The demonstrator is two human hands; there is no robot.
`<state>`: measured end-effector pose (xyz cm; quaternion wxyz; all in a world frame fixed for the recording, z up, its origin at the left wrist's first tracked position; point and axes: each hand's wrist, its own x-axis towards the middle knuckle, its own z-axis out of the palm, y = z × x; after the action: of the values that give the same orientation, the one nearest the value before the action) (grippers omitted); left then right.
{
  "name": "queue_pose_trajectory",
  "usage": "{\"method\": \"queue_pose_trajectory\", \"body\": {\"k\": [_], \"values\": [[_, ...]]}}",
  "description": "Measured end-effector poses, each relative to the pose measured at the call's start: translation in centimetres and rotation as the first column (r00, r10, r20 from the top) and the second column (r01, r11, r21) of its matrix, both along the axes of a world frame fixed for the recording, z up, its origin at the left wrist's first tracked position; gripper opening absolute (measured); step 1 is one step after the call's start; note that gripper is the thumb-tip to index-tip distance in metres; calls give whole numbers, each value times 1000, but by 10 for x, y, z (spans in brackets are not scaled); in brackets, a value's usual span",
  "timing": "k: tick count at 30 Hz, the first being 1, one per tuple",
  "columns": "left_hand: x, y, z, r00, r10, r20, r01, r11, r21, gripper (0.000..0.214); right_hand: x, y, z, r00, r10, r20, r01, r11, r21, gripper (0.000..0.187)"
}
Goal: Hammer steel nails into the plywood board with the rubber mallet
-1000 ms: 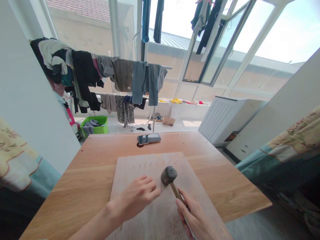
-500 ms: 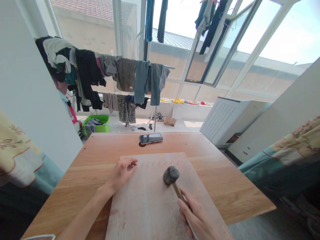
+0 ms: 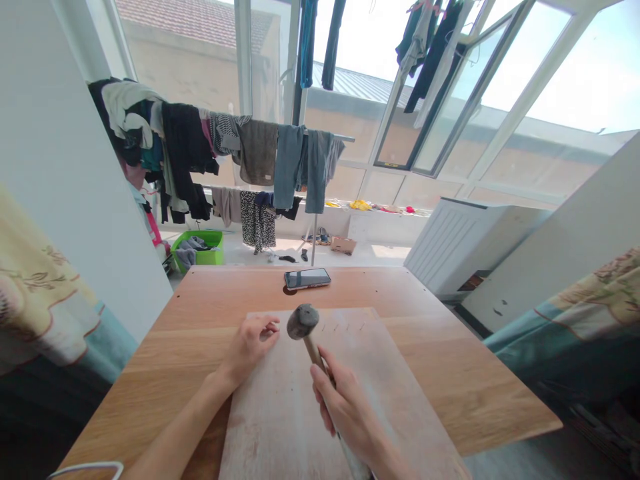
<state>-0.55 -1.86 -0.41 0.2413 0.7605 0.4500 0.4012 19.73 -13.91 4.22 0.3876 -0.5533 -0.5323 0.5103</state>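
My right hand is closed round the wooden handle of a mallet with a dark, cylindrical head. That head is above the far part of a pale wooden board, close to my left hand. My left hand rests at the board's far left corner, thumb and fingers pinched together; whatever lies between the fingertips is too small to make out. Several thin nails stand in a row along the board's far edge, to the right of the mallet head, which hides part of the row.
The board lies on a wooden table. Beyond it lies a phone, near the table's far edge. A white cable shows at lower left. Past the table are a drying rack with clothes, a green basket and a white ribbed appliance.
My right hand has carried the mallet left, towards my left hand, so its head now covers some nails. My left hand keeps its pinch at the corner. The whole view has shifted slightly.
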Motion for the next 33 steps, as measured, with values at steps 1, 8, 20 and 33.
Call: {"method": "queue_pose_trajectory", "body": {"k": [1,8,20,33], "values": [[0,0,1,1000,7,-4,-7,1000,7,20,-6,5,1,1000,10,12,-10,1000,18,44],[1,-5,9,998,-38,46,37,999,20,24,-22,23,-6,985,83,153,-90,995,40,32],[0,-1,7,993,-59,105,63,997,-36,20,-20,21,-3,980,116,163,-123,992,36,35],[1,0,5,991,-72,117,81,994,-68,24,-19,9,-2,993,17,-121,-20,999,-27,49]]}}
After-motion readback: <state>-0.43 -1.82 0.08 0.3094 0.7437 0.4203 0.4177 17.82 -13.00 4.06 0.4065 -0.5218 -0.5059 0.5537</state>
